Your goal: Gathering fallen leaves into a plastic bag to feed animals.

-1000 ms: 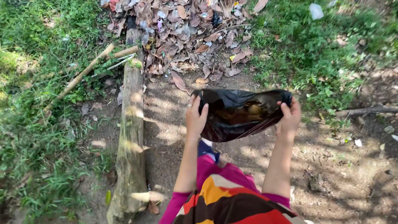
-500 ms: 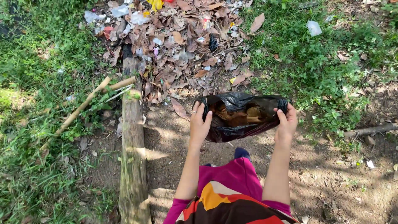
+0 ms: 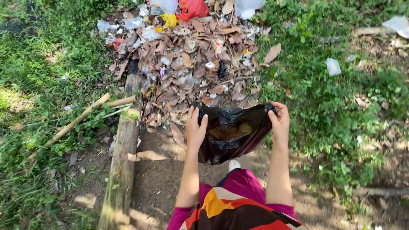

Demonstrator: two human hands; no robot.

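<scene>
A black plastic bag (image 3: 232, 138) hangs open in front of me, with brown leaves and scraps showing inside. My left hand (image 3: 195, 129) grips its left rim and wears a ring on one finger. On the bag's right rim, my right hand (image 3: 279, 120) is closed over the bunched plastic. The bag hangs at the near edge of a heap of dry leaves and litter (image 3: 196, 59). Below the bag I see my striped pink, orange and brown clothing (image 3: 234, 204) and the tip of one shoe (image 3: 234, 165).
A weathered log (image 3: 121, 157) lies lengthwise on the bare dirt to my left, with bamboo sticks (image 3: 81, 117) crossing its far end. Grass borders both sides. Scraps of plastic (image 3: 332, 66) lie on the right grass, and a red bag (image 3: 192, 7) tops the heap.
I have moved forward toward the leaf heap, which now lies closer. My hands have drawn nearer together, so the bag's mouth is narrower and the bag hangs deeper.
</scene>
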